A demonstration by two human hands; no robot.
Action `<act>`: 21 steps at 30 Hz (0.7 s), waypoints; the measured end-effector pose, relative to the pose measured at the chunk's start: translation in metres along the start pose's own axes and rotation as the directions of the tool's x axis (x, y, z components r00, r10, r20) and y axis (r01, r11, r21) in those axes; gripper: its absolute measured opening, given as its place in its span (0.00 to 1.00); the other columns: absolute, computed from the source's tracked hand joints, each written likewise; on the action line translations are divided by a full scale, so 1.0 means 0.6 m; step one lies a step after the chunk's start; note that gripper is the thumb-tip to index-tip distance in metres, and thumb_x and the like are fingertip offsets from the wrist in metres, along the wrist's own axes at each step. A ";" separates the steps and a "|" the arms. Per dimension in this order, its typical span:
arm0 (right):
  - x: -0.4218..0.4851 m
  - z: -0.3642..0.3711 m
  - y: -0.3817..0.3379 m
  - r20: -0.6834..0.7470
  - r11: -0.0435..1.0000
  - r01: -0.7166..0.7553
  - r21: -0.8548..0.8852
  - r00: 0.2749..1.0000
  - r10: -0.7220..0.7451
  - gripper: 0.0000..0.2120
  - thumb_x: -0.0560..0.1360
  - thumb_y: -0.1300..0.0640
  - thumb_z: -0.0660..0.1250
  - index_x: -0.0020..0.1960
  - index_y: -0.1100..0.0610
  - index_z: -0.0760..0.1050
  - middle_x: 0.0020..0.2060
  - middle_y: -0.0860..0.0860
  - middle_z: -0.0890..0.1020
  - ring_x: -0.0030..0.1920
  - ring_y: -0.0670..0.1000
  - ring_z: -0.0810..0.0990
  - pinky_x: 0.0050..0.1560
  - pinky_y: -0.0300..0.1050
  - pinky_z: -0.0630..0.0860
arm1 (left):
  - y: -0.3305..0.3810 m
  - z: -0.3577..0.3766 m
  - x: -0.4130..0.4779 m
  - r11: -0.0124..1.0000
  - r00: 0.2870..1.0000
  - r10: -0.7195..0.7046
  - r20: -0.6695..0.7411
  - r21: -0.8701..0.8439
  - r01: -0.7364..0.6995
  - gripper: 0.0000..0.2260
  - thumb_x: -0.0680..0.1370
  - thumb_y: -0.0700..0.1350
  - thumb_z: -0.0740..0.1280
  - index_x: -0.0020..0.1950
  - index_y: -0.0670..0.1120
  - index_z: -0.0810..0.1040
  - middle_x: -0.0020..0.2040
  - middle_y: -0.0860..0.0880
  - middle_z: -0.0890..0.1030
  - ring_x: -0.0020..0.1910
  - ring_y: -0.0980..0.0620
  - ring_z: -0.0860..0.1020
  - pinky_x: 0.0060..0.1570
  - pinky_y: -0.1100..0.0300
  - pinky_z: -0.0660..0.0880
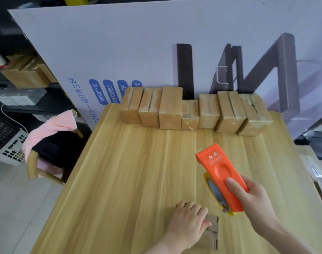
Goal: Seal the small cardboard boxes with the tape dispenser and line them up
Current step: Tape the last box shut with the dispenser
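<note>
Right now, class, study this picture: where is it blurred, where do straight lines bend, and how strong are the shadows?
Head view: soft overall, row of tan cardboard boxes smeared; edges of the light wooden table splay from lens distortion; even light, faint shadows; orange plastic tape dispenser sharpest.

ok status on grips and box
Left grip holds small box, near edge. Right grip holds tape dispenser beside it. Row of boxes far edge, nothing blocking.
</note>
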State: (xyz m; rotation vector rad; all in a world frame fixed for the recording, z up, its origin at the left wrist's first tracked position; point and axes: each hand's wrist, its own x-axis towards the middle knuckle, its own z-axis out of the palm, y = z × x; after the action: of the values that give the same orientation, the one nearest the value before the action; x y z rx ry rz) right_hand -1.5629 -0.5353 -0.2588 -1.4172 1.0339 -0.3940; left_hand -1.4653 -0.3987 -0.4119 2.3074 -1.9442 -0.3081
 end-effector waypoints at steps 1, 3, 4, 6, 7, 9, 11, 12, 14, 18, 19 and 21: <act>-0.012 -0.023 0.003 0.019 1.000 -0.005 0.014 1.000 0.005 0.09 0.75 0.55 0.67 0.45 0.62 0.79 0.32 0.66 0.81 0.28 0.64 0.80 0.28 0.50 0.78 | 0.017 0.002 -0.001 0.999 0.999 -0.022 0.027 -0.025 0.023 0.12 0.76 0.62 0.58 0.49 0.56 0.74 0.39 0.58 0.76 0.41 0.56 0.76 0.45 0.59 0.64; -0.034 -0.067 0.007 0.056 0.999 -0.008 0.044 0.998 0.005 0.14 0.70 0.51 0.68 0.46 0.62 0.79 0.32 0.66 0.81 0.28 0.62 0.80 0.27 0.50 0.78 | 0.039 -0.005 0.003 0.995 0.995 -0.092 0.039 -0.046 0.093 0.13 0.78 0.61 0.56 0.54 0.57 0.74 0.44 0.60 0.78 0.45 0.57 0.77 0.50 0.61 0.68; -0.043 -0.088 0.009 0.078 0.999 -0.009 0.052 0.997 0.005 0.16 0.68 0.50 0.69 0.46 0.62 0.79 0.32 0.66 0.82 0.27 0.61 0.80 0.27 0.51 0.78 | 0.047 -0.011 0.008 0.985 0.988 -0.151 0.036 -0.084 0.154 0.15 0.78 0.61 0.54 0.58 0.57 0.74 0.49 0.60 0.79 0.50 0.57 0.78 0.56 0.60 0.69; -0.058 -0.125 0.012 0.120 0.998 -0.011 0.054 0.993 0.005 0.17 0.67 0.49 0.72 0.47 0.63 0.79 0.33 0.66 0.82 0.27 0.60 0.80 0.29 0.54 0.79 | 0.062 -0.029 0.022 0.925 0.953 -0.301 -0.034 -0.252 0.284 0.22 0.78 0.61 0.51 0.66 0.55 0.72 0.57 0.57 0.79 0.58 0.55 0.76 0.67 0.55 0.64; -0.066 -0.142 0.013 0.133 0.999 -0.012 0.047 0.991 0.006 0.18 0.68 0.48 0.75 0.47 0.62 0.79 0.33 0.66 0.81 0.27 0.61 0.80 0.30 0.56 0.80 | 0.072 -0.043 0.030 0.852 0.911 -0.407 -0.065 -0.388 0.353 0.24 0.78 0.61 0.51 0.67 0.53 0.73 0.58 0.56 0.80 0.60 0.56 0.75 0.68 0.55 0.65; -0.080 -0.169 0.014 0.144 0.999 -0.019 0.038 0.989 0.014 0.20 0.65 0.46 0.75 0.47 0.61 0.80 0.34 0.67 0.81 0.27 0.61 0.80 0.30 0.58 0.80 | 0.100 -0.102 0.053 0.583 0.776 -0.626 -0.073 -0.705 0.404 0.23 0.78 0.61 0.53 0.62 0.51 0.78 0.58 0.56 0.81 0.59 0.58 0.77 0.62 0.58 0.70; -0.094 -0.189 0.013 0.154 0.999 -0.015 0.028 0.988 0.010 0.23 0.61 0.44 0.74 0.48 0.60 0.80 0.32 0.64 0.81 0.27 0.59 0.80 0.28 0.55 0.79 | 0.128 -0.176 0.073 0.158 0.678 -0.724 0.130 -0.925 0.346 0.19 0.79 0.59 0.57 0.54 0.49 0.82 0.51 0.53 0.83 0.53 0.56 0.80 0.53 0.61 0.74; -0.100 -0.196 0.011 0.158 1.000 -0.007 0.016 0.987 0.005 0.23 0.61 0.44 0.73 0.48 0.60 0.80 0.31 0.62 0.81 0.27 0.58 0.80 0.28 0.54 0.79 | 0.137 -0.207 0.079 0.000 0.687 -0.692 0.223 -0.951 0.308 0.18 0.81 0.57 0.57 0.52 0.48 0.82 0.49 0.51 0.84 0.49 0.54 0.81 0.49 0.61 0.74; -0.110 -0.209 0.008 0.169 1.000 0.016 -0.012 0.986 -0.014 0.18 0.65 0.48 0.73 0.48 0.60 0.80 0.29 0.57 0.81 0.26 0.57 0.79 0.29 0.56 0.79 | 0.156 -0.261 0.079 -0.028 0.750 -0.624 0.218 -0.966 0.258 0.17 0.82 0.54 0.57 0.52 0.47 0.83 0.47 0.50 0.85 0.47 0.53 0.82 0.46 0.61 0.76; -0.123 -0.222 0.005 0.145 0.997 0.058 -0.043 0.988 -0.051 0.07 0.72 0.57 0.74 0.47 0.59 0.80 0.27 0.53 0.81 0.26 0.55 0.79 0.28 0.55 0.79 | 0.191 -0.309 0.065 0.157 0.822 -0.563 0.090 -0.964 0.213 0.11 0.81 0.48 0.62 0.50 0.49 0.84 0.45 0.51 0.85 0.48 0.52 0.82 0.52 0.58 0.76; -0.126 -0.223 0.004 0.139 0.997 0.060 -0.046 0.989 -0.053 0.06 0.73 0.59 0.73 0.47 0.59 0.80 0.27 0.53 0.81 0.26 0.55 0.80 0.28 0.55 0.79 | 0.195 -0.315 0.064 0.178 0.825 -0.558 0.090 -0.958 0.226 0.10 0.81 0.48 0.62 0.49 0.50 0.84 0.44 0.51 0.85 0.49 0.52 0.82 0.53 0.57 0.76; -0.133 -0.223 0.000 0.137 0.996 0.062 -0.057 0.989 -0.054 0.05 0.73 0.59 0.72 0.47 0.59 0.80 0.28 0.53 0.81 0.27 0.55 0.80 0.28 0.54 0.80 | 0.197 -0.324 0.058 0.166 0.821 -0.561 0.104 -0.958 0.234 0.09 0.80 0.47 0.63 0.48 0.49 0.84 0.43 0.51 0.85 0.47 0.52 0.82 0.53 0.56 0.76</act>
State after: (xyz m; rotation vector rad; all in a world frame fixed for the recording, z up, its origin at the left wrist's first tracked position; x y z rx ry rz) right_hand -1.7090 -0.5557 -0.2088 -1.5108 0.9028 -0.3061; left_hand -1.5298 -0.4627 -0.2004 1.7090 -0.5026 -0.8575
